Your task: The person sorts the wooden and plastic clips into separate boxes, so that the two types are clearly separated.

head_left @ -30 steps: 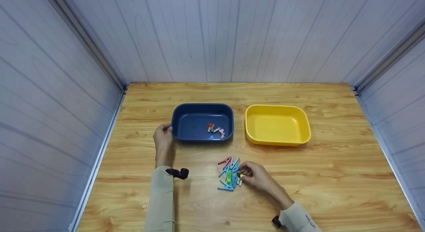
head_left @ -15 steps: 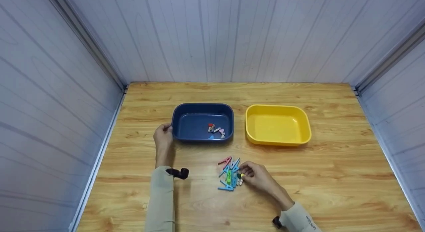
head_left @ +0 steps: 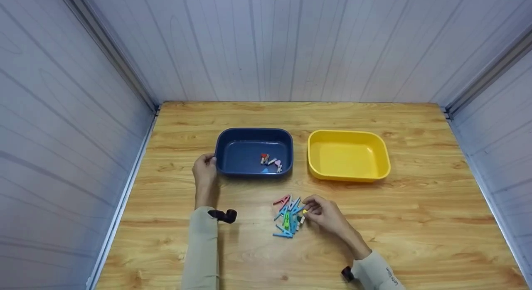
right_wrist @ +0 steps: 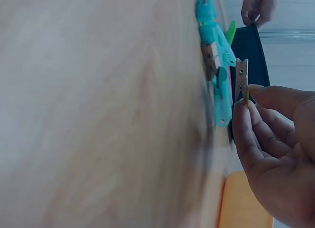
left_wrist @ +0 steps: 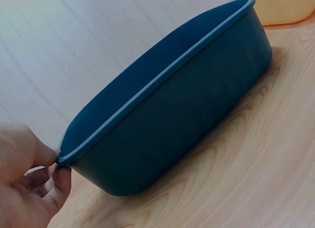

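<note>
My left hand (head_left: 204, 170) pinches the left rim of a dark blue bin (left_wrist: 172, 110) between thumb and fingers. Inside that bin lie several small wooden clothespins (head_left: 265, 159), some bearing red, pink or blue decorations. My right hand (head_left: 326, 213) pinches a small wooden clothespin (right_wrist: 241, 80) with a yellow decoration, just right of a pile of clothespins on the table. The pile holds larger plastic clothespins (head_left: 286, 219) in blue, green and pink. Another small wooden clothespin (right_wrist: 210, 60) with a dark green decoration lies among them at the pile's right side.
A yellow bin (head_left: 349, 157) stands to the right of the blue one, with nothing in it. Both rest on a wood-grain table (head_left: 424, 223). Pale panel walls (head_left: 274, 45) close in the back and both sides.
My right hand has lifted the yellow-decorated clothespin slightly away from the pile, up and to the right in the head view. The left hand stays on the blue bin's rim.
</note>
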Motion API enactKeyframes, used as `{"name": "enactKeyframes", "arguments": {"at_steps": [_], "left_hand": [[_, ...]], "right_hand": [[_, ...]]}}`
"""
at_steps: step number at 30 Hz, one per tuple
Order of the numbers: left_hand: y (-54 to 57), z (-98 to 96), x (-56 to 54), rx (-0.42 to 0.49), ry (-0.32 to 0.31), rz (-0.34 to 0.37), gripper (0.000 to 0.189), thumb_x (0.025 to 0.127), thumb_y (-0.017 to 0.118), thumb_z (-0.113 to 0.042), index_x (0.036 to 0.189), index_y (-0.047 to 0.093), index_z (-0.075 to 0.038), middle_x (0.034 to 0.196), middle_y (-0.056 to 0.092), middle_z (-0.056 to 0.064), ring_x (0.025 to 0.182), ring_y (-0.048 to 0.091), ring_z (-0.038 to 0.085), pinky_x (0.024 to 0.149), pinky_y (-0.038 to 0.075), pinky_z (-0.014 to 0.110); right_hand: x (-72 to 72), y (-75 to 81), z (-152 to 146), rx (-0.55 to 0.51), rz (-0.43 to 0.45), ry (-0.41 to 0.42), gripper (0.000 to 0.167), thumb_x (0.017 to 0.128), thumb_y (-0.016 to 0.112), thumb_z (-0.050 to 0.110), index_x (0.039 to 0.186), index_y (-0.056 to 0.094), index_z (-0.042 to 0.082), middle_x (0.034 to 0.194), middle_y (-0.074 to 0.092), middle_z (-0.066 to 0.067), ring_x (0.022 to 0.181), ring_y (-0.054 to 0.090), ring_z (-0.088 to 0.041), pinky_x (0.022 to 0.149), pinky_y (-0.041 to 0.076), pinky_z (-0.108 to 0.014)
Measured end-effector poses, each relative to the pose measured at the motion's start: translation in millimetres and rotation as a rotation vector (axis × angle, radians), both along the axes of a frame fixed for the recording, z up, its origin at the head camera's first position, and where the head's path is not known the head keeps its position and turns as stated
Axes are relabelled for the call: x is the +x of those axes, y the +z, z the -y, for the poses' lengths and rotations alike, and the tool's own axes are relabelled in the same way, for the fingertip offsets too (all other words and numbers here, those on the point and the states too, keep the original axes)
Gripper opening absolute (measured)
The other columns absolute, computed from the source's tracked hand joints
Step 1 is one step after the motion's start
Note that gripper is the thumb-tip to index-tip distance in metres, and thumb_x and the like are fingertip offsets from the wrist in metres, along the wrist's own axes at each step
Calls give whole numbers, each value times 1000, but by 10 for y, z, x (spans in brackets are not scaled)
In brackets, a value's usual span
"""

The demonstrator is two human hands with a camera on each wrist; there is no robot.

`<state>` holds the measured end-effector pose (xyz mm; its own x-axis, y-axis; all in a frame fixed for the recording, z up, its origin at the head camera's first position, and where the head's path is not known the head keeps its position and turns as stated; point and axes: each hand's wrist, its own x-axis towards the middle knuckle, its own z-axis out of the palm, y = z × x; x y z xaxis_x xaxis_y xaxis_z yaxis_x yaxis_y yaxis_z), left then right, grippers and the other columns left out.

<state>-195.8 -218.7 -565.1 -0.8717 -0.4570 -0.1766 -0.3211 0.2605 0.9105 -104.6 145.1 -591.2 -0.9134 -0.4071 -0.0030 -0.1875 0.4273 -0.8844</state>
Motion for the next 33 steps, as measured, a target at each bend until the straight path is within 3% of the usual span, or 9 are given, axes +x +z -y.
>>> {"name": "enactKeyframes", "arguments": {"at_steps": [13, 20, 26, 33], "left_hand": [[-9, 0, -3, 7, -3, -11, 23, 97, 49, -5, 114, 62, 3, 109, 61, 18, 98, 55, 25, 84, 45, 34], [-11, 13, 4, -63, -20, -23, 22, 97, 51, -7, 113, 63, 3, 107, 62, 18, 98, 56, 26, 83, 45, 34], [3, 2, -6, -38, -7, -11, 23, 97, 50, -6, 113, 63, 3, 106, 62, 18, 97, 55, 25, 83, 44, 33], [5, 4, -5, -17, -9, -6, 23, 97, 49, -5, 114, 62, 4, 111, 62, 19, 101, 55, 26, 87, 45, 35]], "right_hand": [[-102, 142, 28, -33, -20, -39, 26, 83, 70, 2, 108, 63, 1, 94, 67, -13, 83, 62, -14, 74, 53, -24], [-144, 216, 56, -61, 25, -55, 27, 84, 70, 3, 110, 62, -1, 96, 67, -13, 86, 63, -20, 76, 54, -25], [-181, 271, 76, -75, 47, -85, 31, 84, 71, 4, 113, 62, -1, 98, 66, -13, 88, 63, -22, 78, 55, -29], [-147, 689, 205, -66, 29, -90, 25, 84, 67, -3, 108, 63, 0, 98, 65, -22, 88, 63, -30, 79, 55, -34]]}}
